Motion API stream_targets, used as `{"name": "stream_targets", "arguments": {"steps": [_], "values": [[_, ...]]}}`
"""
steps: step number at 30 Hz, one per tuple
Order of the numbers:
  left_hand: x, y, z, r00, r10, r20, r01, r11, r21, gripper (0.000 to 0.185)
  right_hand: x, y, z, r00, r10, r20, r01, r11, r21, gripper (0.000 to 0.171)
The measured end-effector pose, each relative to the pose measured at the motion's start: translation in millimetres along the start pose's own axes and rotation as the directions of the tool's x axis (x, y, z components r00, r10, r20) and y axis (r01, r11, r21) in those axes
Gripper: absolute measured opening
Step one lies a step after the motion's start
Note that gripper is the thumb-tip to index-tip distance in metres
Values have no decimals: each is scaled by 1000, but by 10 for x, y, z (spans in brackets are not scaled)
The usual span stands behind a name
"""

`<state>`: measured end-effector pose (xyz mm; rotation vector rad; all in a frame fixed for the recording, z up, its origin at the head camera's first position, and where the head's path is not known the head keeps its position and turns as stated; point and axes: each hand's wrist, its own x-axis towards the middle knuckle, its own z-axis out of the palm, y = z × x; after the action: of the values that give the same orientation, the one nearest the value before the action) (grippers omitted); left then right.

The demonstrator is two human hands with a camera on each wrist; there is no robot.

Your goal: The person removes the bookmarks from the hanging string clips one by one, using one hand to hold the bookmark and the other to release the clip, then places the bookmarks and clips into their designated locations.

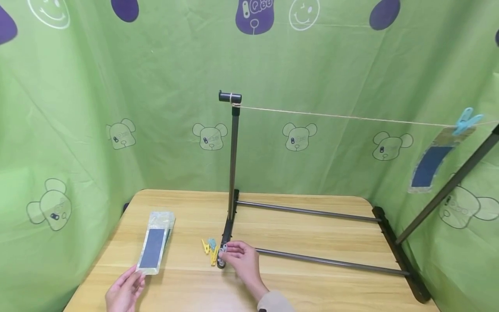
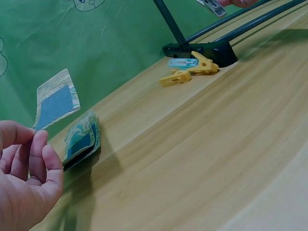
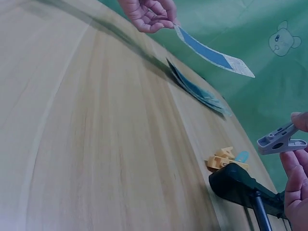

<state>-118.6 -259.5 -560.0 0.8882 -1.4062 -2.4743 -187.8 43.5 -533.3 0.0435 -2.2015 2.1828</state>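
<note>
Between thumb and fingers, my left hand point(image 1: 122, 291) pinches the near end of a flat strip point(image 1: 152, 249) with a blue panel and a pale patterned border. The strip is raised off the table, its far end pointing away. Similar strips point(image 2: 85, 136) lie in a small pile beneath it, partly covered in the head view. My right hand point(image 1: 246, 265) pinches a grey clothespin point(image 3: 279, 139) above the near end of the rack's left foot. Yellow clothespins point(image 1: 213, 256) and a light blue one point(image 1: 212, 243) lie together just left of that foot.
A black rack's left post point(image 1: 234, 164) rises from the wooden table point(image 1: 187, 286). Twine point(image 1: 331, 115) runs rightward from its top. At far right, a blue clothespin point(image 1: 465, 122) fixes another strip point(image 1: 430, 167) to the twine. Two low bars point(image 1: 331, 259) join the feet. Green curtain point(image 1: 175, 65) surrounds the table.
</note>
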Motion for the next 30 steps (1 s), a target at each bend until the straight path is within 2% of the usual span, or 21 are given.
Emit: {"name": "stream_targets", "arguments": {"steps": [6, 16, 30], "values": [[48, 0, -55, 1000, -14, 1, 14, 1000, 4, 28, 120, 234, 62, 1000, 3, -5, -3, 1000, -13, 36], [99, -16, -166, 999, -52, 4, 52, 999, 0, 29, 157, 320, 139, 1000, 11, -27, -14, 994, -108, 34], [153, 22, -165, 999, -40, -5, 40, 997, 64, 28, 147, 434, 203, 1000, 17, -21, -20, 989, -146, 33]]}}
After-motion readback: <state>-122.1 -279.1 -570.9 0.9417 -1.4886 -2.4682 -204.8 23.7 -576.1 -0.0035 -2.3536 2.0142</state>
